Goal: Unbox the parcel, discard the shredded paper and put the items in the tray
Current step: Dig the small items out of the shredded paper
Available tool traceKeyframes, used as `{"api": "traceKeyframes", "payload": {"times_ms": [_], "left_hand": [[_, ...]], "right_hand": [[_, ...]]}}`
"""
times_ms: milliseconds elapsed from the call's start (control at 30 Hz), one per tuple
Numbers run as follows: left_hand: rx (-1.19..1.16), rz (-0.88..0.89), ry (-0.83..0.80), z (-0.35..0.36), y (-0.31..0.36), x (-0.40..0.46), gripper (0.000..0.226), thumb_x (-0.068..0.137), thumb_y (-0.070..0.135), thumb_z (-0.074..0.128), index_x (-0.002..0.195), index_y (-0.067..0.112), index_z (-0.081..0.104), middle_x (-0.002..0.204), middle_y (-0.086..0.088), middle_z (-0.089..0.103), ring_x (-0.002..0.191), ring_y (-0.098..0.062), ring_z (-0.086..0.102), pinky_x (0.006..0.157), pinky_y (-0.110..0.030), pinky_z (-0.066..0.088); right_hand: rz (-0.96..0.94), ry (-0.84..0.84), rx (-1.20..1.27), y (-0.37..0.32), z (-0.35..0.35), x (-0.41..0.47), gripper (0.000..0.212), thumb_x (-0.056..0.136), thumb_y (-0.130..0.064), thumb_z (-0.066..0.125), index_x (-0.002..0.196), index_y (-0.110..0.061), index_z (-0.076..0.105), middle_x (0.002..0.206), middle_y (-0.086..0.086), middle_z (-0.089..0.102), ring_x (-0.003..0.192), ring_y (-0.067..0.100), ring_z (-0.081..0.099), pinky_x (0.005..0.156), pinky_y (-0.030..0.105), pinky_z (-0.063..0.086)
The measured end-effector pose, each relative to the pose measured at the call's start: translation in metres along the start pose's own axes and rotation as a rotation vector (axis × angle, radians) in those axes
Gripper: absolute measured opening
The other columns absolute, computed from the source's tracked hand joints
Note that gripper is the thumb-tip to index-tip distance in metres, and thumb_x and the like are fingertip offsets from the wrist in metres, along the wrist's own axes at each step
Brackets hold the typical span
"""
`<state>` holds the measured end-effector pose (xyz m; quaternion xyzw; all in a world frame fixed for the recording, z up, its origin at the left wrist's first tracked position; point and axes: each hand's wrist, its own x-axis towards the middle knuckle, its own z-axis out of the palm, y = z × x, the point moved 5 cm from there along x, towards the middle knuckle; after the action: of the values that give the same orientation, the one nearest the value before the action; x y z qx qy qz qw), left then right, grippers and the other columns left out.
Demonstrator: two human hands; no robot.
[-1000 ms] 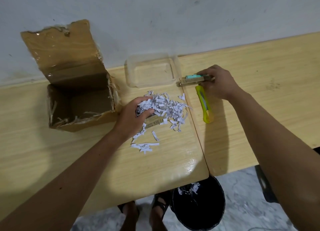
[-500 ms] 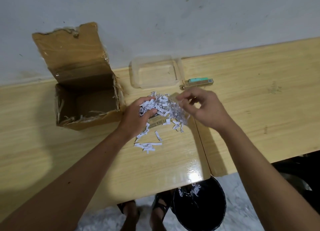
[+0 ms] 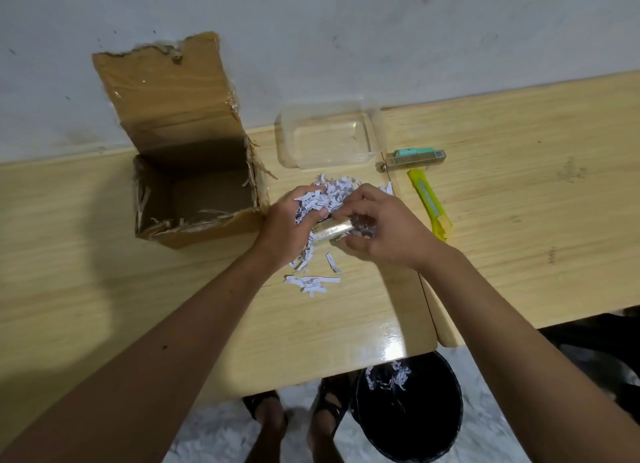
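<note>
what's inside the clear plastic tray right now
Nothing shows in the clear plastic tray; the wooden table is visible through its bottom. The boxed item lies on the table beside it, not in it.

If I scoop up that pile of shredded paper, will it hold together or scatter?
The shredded paper is probably very light and loose: stray strips already lie apart on the table. Likely floppy, so bits may slip between the fingers; cupping with both hands seems safer.

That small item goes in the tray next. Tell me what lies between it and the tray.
Only shredded white paper, heaped between the small gold-wrapped box and the clear plastic tray behind it. The right hand could lift the box over that heap.
</note>
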<state>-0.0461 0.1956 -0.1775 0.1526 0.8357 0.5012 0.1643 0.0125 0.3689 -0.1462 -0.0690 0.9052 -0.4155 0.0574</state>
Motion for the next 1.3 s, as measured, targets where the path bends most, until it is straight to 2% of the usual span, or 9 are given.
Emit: {"api": "traceKeyframes", "payload": {"times_ms": [133, 267, 367, 433, 567, 733, 967, 1100, 1300], "left_hand": [[0.002, -0.011, -0.019, 0.000, -0.003, -0.002, 0.035, 0.100, 0.013, 0.067, 0.134, 0.013, 0.065, 0.101, 0.008, 0.070, 0.085, 0.009, 0.065, 0.081, -0.010, 0.051], [-0.009, 0.003, -0.017, 0.000, -0.004, -0.003, 0.034, 0.100, 0.015, 0.068, 0.134, 0.015, 0.065, 0.126, -0.003, 0.071, 0.115, -0.015, 0.066, 0.100, -0.027, 0.051], [-0.040, -0.003, -0.023, 0.002, -0.008, -0.002, 0.033, 0.100, 0.016, 0.067, 0.133, 0.019, 0.065, 0.123, -0.008, 0.072, 0.099, -0.017, 0.069, 0.089, -0.034, 0.056], [-0.042, -0.001, -0.025, 0.002, -0.010, -0.002, 0.032, 0.101, 0.018, 0.066, 0.132, 0.022, 0.066, 0.122, -0.008, 0.071, 0.087, -0.020, 0.068, 0.075, -0.033, 0.056], [-0.030, 0.008, -0.035, 0.001, -0.010, 0.000, 0.029, 0.102, 0.020, 0.065, 0.131, 0.021, 0.066, 0.129, -0.003, 0.068, 0.092, -0.016, 0.067, 0.077, -0.013, 0.048], [-0.067, -0.023, -0.023, 0.000, -0.007, -0.002, 0.029, 0.102, 0.017, 0.065, 0.131, 0.018, 0.065, 0.071, 0.012, 0.061, 0.043, 0.001, 0.049, 0.049, -0.009, 0.036], [-0.090, -0.071, 0.023, 0.004, -0.005, 0.008, 0.032, 0.099, 0.020, 0.070, 0.132, 0.019, 0.067, 0.097, 0.010, 0.071, 0.064, 0.005, 0.055, 0.068, -0.013, 0.043], [-0.116, -0.057, 0.024, 0.005, -0.016, 0.012, 0.031, 0.098, 0.021, 0.071, 0.129, 0.024, 0.067, 0.045, 0.013, 0.050, 0.033, -0.007, 0.031, 0.041, -0.014, 0.030], [-0.074, -0.019, 0.057, 0.012, -0.008, 0.023, 0.026, 0.096, 0.023, 0.074, 0.120, 0.032, 0.068, 0.052, 0.019, 0.060, 0.039, 0.001, 0.045, 0.047, -0.008, 0.033]], "right_hand": [[0.018, -0.044, -0.116, 0.003, 0.004, 0.003, 0.046, 0.075, -0.023, 0.091, 0.116, -0.013, 0.075, 0.111, 0.002, 0.060, 0.082, 0.015, 0.061, 0.083, 0.034, 0.054], [0.016, -0.057, -0.151, 0.003, 0.005, 0.000, 0.048, 0.074, -0.029, 0.092, 0.116, -0.012, 0.075, 0.109, 0.001, 0.062, 0.080, 0.009, 0.054, 0.078, 0.028, 0.050], [-0.022, -0.038, -0.149, 0.001, 0.004, -0.003, 0.045, 0.077, -0.024, 0.091, 0.116, -0.009, 0.075, 0.104, 0.005, 0.066, 0.079, 0.012, 0.055, 0.075, 0.026, 0.045], [-0.020, -0.024, -0.140, 0.001, -0.001, -0.007, 0.044, 0.077, -0.022, 0.090, 0.117, -0.011, 0.075, 0.104, 0.005, 0.068, 0.080, 0.016, 0.062, 0.076, 0.028, 0.050], [0.001, 0.008, -0.123, 0.004, -0.017, -0.019, 0.041, 0.077, -0.016, 0.088, 0.116, -0.014, 0.076, 0.098, -0.001, 0.066, 0.079, 0.015, 0.064, 0.077, 0.028, 0.053], [0.076, 0.068, 0.045, 0.005, -0.043, -0.043, 0.042, 0.079, -0.001, 0.086, 0.119, -0.012, 0.076, 0.110, 0.001, 0.068, 0.085, 0.012, 0.070, 0.084, 0.018, 0.059], [0.168, 0.242, 0.203, 0.019, -0.099, -0.044, 0.043, 0.080, 0.002, 0.084, 0.116, -0.019, 0.075, 0.108, 0.005, 0.071, 0.095, 0.024, 0.070, 0.090, 0.029, 0.061], [0.207, 0.346, 0.274, 0.044, -0.127, -0.022, 0.042, 0.081, 0.001, 0.084, 0.116, -0.020, 0.075, 0.113, 0.008, 0.075, 0.103, 0.030, 0.072, 0.090, 0.027, 0.061], [0.314, 0.414, 0.249, 0.092, -0.147, 0.012, 0.038, 0.081, -0.005, 0.084, 0.112, -0.025, 0.075, 0.109, 0.007, 0.077, 0.100, 0.024, 0.074, 0.092, 0.041, 0.061]]}}
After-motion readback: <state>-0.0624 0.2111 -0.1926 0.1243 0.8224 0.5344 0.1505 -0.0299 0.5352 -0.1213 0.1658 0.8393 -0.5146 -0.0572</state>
